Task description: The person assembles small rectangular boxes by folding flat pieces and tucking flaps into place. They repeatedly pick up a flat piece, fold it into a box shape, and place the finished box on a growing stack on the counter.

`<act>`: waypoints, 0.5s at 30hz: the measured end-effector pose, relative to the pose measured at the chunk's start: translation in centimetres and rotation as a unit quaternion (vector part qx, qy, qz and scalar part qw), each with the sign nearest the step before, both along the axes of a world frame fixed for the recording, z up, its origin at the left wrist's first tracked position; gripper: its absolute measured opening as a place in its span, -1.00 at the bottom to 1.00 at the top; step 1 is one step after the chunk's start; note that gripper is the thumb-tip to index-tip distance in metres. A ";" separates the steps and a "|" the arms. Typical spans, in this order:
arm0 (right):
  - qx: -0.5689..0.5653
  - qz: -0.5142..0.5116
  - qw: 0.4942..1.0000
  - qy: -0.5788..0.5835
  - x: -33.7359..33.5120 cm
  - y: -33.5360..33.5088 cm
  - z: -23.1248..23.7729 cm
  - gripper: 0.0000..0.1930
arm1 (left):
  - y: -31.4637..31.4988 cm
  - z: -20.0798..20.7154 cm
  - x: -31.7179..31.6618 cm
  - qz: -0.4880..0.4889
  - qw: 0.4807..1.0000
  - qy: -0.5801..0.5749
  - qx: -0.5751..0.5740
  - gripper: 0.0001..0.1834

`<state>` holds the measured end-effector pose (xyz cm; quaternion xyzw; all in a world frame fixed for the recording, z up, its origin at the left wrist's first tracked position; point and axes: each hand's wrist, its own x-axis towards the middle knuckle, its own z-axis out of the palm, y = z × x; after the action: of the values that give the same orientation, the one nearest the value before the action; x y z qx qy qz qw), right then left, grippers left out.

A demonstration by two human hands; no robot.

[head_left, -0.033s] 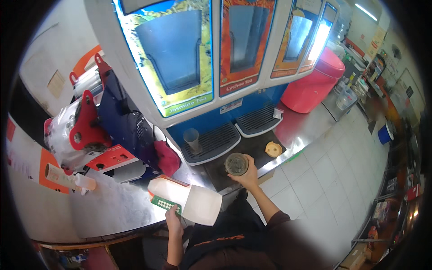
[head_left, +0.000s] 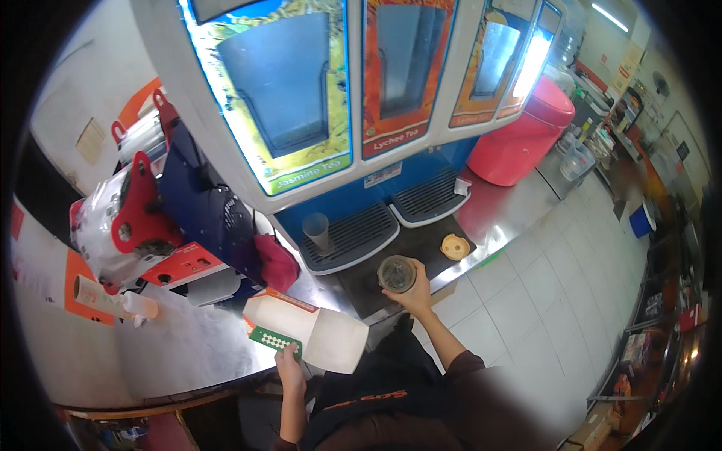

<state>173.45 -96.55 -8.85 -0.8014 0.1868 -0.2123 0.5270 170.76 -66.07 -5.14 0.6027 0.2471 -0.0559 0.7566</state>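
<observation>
My left hand grips an opened paper food box, white inside with a green and orange printed side, tilted over the edge of the metal counter. In my right hand is a round see-through cup, seen from above, with dark greenish contents I cannot make out. The fingers wrap its right and near sides. A yellowish round lid-like piece lies on the dark mat, right of the cup. Farther back, an upright clear cup stands on the left drip tray.
A tall drink dispenser with lit panels rises behind the trays. To its left stands a blue and red machine with clear film rolls, a red cloth beside it. A small bottle lies far left; a pink bin stands right.
The whole view has shifted slightly. Both hands keep their hold on the box and the cup.
</observation>
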 end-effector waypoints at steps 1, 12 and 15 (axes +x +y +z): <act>-0.012 -0.015 0.999 -0.038 -0.6 -0.8 -1.6 -0.09 | -0.4 -0.3 0.1 0.008 0.997 0.013 0.072 -0.68; 0.009 -0.270 0.959 -0.080 -5.7 -14.4 -4.2 -0.12 | -15.5 5.9 9.9 -0.358 0.874 -0.328 0.009 -0.66; -0.024 -0.317 0.945 -0.079 -7.4 -20.4 -4.4 -0.12 | -26.0 8.5 11.0 -0.584 0.757 -0.290 0.036 -0.59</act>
<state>166.01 -116.96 -13.21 -0.6935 0.3842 -0.4355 0.4264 181.74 -92.06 3.34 0.6446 -0.3823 -0.3002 0.5901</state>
